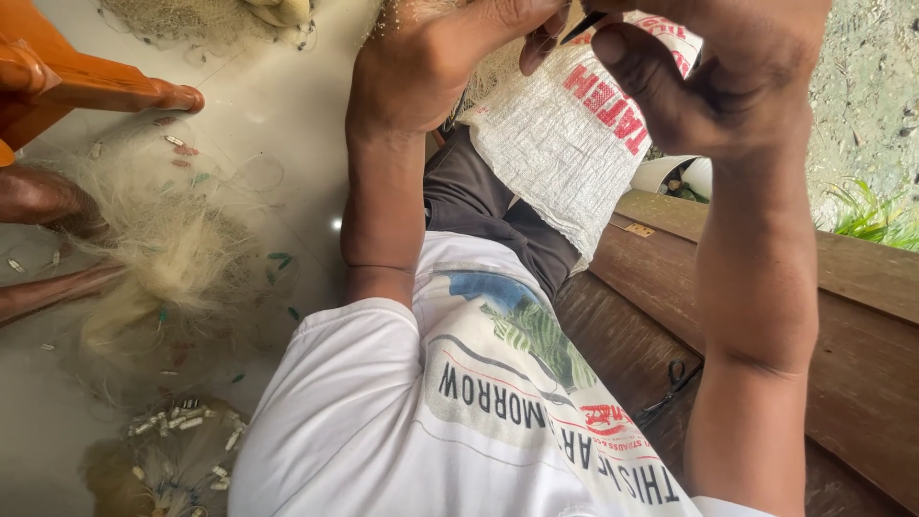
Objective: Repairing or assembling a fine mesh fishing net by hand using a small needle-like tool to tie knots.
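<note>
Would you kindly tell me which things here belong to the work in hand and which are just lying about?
In hand:
left hand
right hand
fine pale fishing net
white woven plastic sack

Lying about:
heaped pale netting on the floor
small white weights
black scissors on the brown wooden bench

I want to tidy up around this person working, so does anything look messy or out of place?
Yes. Pale fishing net lies in tangled heaps on the floor, with small white weights scattered loose. A pair of scissors lies on the wooden bench.
</note>
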